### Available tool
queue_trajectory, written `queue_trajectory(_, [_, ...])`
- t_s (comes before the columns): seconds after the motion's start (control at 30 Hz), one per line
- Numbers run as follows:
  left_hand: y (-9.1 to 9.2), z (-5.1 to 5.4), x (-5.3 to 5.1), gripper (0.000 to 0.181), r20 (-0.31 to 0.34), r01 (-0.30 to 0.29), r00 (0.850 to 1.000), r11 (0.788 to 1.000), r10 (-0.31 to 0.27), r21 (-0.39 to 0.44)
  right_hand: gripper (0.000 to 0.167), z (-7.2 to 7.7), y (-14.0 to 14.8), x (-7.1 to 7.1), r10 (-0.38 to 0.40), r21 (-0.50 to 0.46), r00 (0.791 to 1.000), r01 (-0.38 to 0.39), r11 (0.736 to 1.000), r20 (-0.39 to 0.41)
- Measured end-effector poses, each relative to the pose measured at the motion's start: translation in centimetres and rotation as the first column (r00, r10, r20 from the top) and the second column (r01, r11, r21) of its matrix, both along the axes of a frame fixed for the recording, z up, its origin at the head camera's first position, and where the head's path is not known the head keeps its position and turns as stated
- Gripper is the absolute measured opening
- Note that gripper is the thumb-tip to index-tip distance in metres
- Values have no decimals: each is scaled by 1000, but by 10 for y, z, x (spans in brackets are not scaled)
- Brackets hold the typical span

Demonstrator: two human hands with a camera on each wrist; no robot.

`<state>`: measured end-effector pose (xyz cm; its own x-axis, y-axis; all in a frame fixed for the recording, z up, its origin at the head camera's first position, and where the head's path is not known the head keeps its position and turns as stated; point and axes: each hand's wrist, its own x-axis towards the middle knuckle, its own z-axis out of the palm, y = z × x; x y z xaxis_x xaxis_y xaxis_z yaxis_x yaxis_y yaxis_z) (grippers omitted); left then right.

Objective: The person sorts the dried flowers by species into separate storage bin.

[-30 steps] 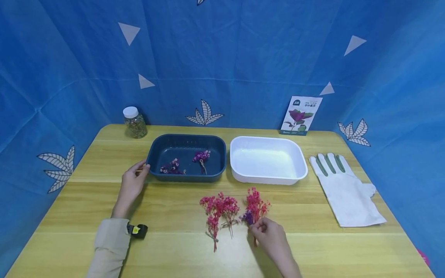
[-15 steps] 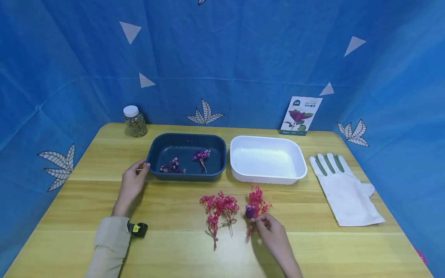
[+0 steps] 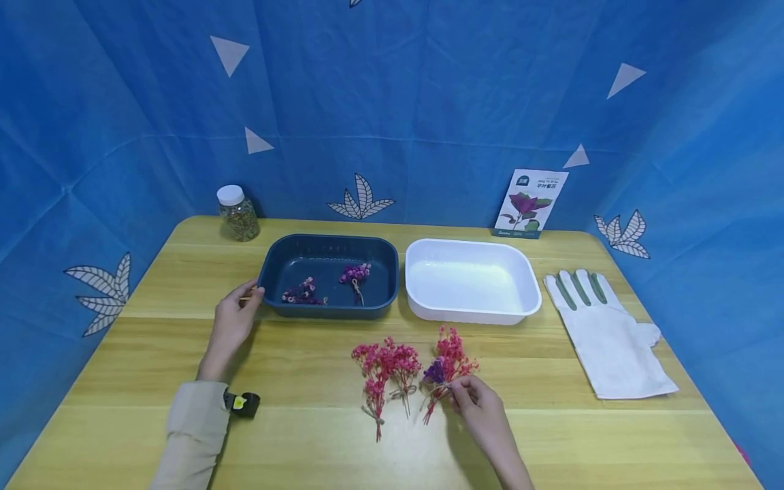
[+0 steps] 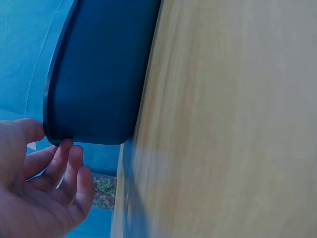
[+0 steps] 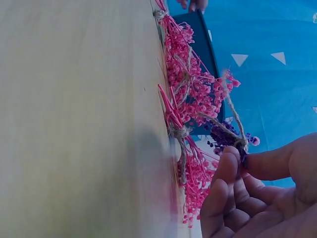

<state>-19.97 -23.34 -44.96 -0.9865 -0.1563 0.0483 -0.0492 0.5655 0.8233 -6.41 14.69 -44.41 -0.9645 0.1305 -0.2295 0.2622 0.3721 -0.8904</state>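
Note:
My left hand [image 3: 233,323] grips the left corner of the dark blue tray [image 3: 333,313]; in the left wrist view the thumb lies over the rim and fingertips touch beneath it. Two purple dried flower bunches lie inside, one at left [image 3: 301,292], one at right. Between thumb and fingers, my right hand [image 3: 484,412] pinches a small purple dried flower bunch [image 5: 223,136] by its twine-tied stems. It is over a pink dried flower bunch [image 3: 452,354] on the table. Left of that lie two more tied pink bunches [image 3: 375,367], side by side.
A white tray [image 3: 468,316] stands right of the blue one. At far right lies a white glove [image 3: 612,347] with green-marked fingers. A white-lidded jar [image 3: 239,218] stands at back left. A flower-picture packet [image 3: 530,204] leans on the blue cloth backdrop.
My right hand has moved slightly up and right with the purple bunch. The stems of the pink bunch below have swung left. My left hand has stayed on the tray.

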Motion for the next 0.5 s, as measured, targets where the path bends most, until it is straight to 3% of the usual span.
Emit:
queue_trajectory(0.23, [-1,1,0,52,-8,8,1000,1000,-8,2,17,-1,-1,-2,-18,-17,1000,17,1000,-23])
queue_trajectory(0.5, [-1,0,-1,52,-3,11,1000,1000,-11,-8,21,6,-3,-9,-23,6,994,23,1000,-104])
